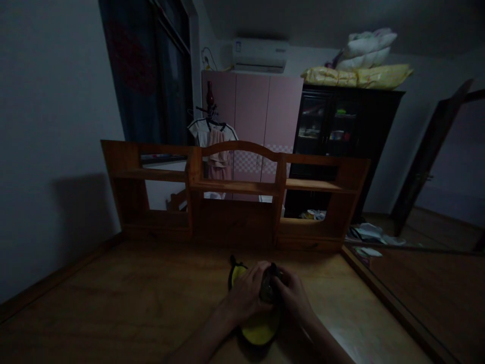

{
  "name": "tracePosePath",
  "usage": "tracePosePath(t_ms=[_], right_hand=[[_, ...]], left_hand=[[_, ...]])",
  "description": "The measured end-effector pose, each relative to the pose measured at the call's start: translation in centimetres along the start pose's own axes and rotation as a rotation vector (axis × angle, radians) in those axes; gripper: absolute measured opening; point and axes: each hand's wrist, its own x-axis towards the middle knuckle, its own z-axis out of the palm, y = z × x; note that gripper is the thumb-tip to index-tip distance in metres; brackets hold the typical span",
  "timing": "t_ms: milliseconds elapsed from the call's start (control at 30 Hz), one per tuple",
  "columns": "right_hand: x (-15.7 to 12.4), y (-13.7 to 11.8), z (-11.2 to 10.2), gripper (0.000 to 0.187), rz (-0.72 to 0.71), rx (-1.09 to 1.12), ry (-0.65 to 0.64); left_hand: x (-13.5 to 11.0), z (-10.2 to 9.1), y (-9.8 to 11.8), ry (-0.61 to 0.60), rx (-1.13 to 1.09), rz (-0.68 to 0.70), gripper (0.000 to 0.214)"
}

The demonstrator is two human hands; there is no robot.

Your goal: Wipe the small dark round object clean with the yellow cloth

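Observation:
Both hands meet over the wooden surface in front of me. My left hand curls round a small dark rounded object, whose kind I cannot make out in the dim light. From the other side, the bent fingers of my right hand press on the same object. Beneath and beside the hands lies a yellow item with black edging. A second yellow part, with a black rim and a small black tab, shows beyond my left hand. My hands hide how the yellow parts join.
A wooden shelf unit stands along the far edge of the wooden surface. A wall rises on the left, and a raised wooden rail runs along the right. Behind are a pink wardrobe and a black cabinet.

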Motion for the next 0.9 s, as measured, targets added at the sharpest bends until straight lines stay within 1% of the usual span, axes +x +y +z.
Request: tracePosePath(t_ms=[133,267,333,433,567,667,767,900], right_hand=[[-0.3,-0.8,-0.4,0.028,-0.082,-0.176,0.032],[-0.9,-1.6,-0.6,0.025,-0.169,-0.325,0.056],[-1.0,-1.9,-0.7,0.024,-0.183,-0.365,0.057],[-1.1,-2.0,-0.7,0.023,-0.154,-0.414,0.07],[-0.9,-1.9,-0.7,0.022,-0.119,-0.417,0.102],[-0.9,-1.7,-0.6,0.026,-0.117,-0.372,0.093],[-0.9,-1.8,-0.5,0.028,-0.113,-0.38,0.078],[-0.9,-2.4,-0.7,0.027,-0.127,-0.409,0.134]], left_hand=[[0.0,-0.1,0.6,0.018,0.07,0.031,0.101],[0.1,-0.5,1.2,0.007,0.098,0.043,0.105],[0.0,-0.6,1.3,0.005,0.119,0.051,0.103],[0.0,-0.6,1.1,0.023,0.163,0.064,0.099],[0.0,-0.5,0.9,0.058,0.199,0.055,0.099],[0.0,-0.6,0.9,0.073,0.201,0.043,0.096],[-0.1,-0.5,0.8,0.078,0.187,0.014,0.096],[-0.2,-0.1,0.4,0.112,0.172,-0.043,0.096]])
